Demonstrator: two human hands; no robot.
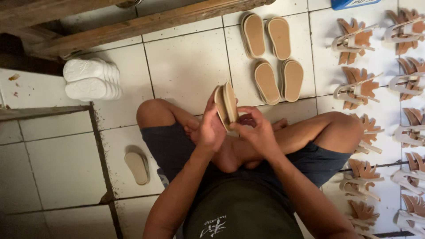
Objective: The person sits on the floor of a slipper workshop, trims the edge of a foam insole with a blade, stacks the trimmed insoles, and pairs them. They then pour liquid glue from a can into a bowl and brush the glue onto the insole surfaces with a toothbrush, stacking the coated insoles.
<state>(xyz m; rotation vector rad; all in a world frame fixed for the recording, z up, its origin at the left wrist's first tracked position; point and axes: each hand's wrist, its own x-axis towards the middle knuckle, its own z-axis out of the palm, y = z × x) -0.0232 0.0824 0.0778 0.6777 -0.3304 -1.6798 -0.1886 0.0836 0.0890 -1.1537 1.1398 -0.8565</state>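
White-tiled floor [186, 66], seated worker, tan sole pair in hand.
Left hand [210, 130] clasps two tan soles [226, 106] held edge-up; right hand [256, 130] pinches their lower edge, apparently. Four tan soles [272, 57] at 1 o'clock; strap pieces [354, 42] at 2–4; white sole stack [90, 79] at 10; single sole [137, 167] at 8.

Two tan shoe soles [226, 105] stand upright, pressed flat together as a pair. Their lower ends sit between the fingers of both hands; the rounded upper ends rise clear above the fingertips.
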